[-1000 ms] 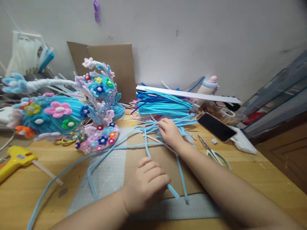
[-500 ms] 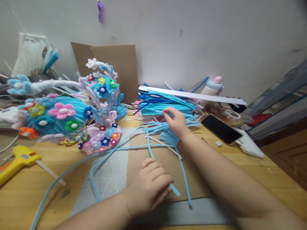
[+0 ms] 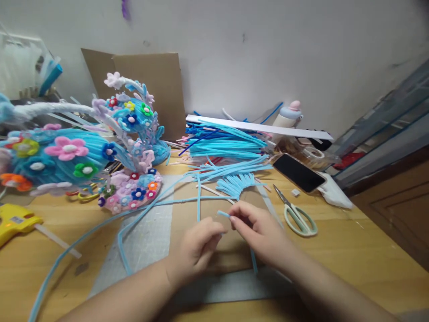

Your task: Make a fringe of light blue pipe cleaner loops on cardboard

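In the head view, the right hand (image 3: 256, 226) pinches a light-blue fuzzy stem (image 3: 224, 214) between thumb and finger, above the cardboard sheet (image 3: 182, 214) on the counter (image 3: 355, 255). The left hand (image 3: 201, 243) is curled just beside it; whether it grips anything I cannot tell. Beyond both lies a fanned light-blue bundle (image 3: 236, 182), with scissors (image 3: 291, 208) to the right
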The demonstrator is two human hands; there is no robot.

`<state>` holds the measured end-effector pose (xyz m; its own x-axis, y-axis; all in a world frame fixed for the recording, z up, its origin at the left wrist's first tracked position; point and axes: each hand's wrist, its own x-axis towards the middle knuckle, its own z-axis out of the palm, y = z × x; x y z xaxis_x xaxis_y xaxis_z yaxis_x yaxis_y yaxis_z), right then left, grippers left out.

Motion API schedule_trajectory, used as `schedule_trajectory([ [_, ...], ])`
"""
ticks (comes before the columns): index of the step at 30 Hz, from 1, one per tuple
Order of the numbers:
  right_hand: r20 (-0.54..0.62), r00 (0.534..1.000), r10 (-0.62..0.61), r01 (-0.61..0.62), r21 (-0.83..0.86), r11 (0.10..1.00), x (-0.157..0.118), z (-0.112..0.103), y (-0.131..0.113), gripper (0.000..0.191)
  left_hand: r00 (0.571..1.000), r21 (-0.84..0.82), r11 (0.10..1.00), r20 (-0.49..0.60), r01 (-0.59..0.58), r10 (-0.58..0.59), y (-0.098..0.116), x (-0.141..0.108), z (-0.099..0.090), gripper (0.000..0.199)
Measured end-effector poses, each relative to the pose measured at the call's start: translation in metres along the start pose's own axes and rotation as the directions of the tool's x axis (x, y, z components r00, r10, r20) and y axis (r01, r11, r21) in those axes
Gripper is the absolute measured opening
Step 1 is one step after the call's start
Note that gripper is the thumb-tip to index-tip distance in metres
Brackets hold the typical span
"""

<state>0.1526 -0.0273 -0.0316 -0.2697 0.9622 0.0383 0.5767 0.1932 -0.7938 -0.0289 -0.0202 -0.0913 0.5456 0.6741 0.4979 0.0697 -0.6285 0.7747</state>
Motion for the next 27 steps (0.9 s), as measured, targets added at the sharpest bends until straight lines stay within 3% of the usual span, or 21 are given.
schedule_trajectory([
  [3, -0.020, 0.998, 0.053, -0.046, 0.268, 0.962, 0.003, 0.014, 0.009, 0.010, 0.999, -0.013, 1.000, -0.045, 0.006, -0.006, 0.002, 0.002, 0.001, 0.025],
  [7, -0.063, 0.996, 0.063, -0.034, 0.384, 0.923, 0.003, 0.023, 0.011, 0.011, 0.982, 0.034, 0.992, -0.153, 0.120, -0.114, 0.005, 0.003, 0.002, 0.027],
  [12, -0.068, 0.998, -0.009, 0.031, 0.340, 0.940, 0.000, 0.027, 0.012, 0.010, 0.920, -0.192, 0.946, -0.247, 0.261, -0.304, 0.001, 0.002, 0.008, 0.018],
  [16, -0.077, 0.991, -0.112, 0.127, 0.240, 0.962, -0.002, 0.029, 0.015, 0.013, 0.899, -0.273, 0.923, -0.270, 0.273, -0.345, -0.001, 0.005, 0.009, 0.014],
  [22, -0.095, 0.988, -0.124, 0.139, 0.173, 0.975, -0.002, 0.030, 0.020, 0.013, 0.900, -0.229, 0.933, -0.278, 0.278, -0.336, -0.001, 0.006, 0.007, 0.018],
  [27, -0.066, 0.990, -0.124, 0.136, 0.246, 0.960, -0.001, 0.031, 0.018, 0.015, 0.898, -0.153, 0.945, -0.299, 0.289, -0.323, -0.003, 0.004, 0.008, 0.018],
])
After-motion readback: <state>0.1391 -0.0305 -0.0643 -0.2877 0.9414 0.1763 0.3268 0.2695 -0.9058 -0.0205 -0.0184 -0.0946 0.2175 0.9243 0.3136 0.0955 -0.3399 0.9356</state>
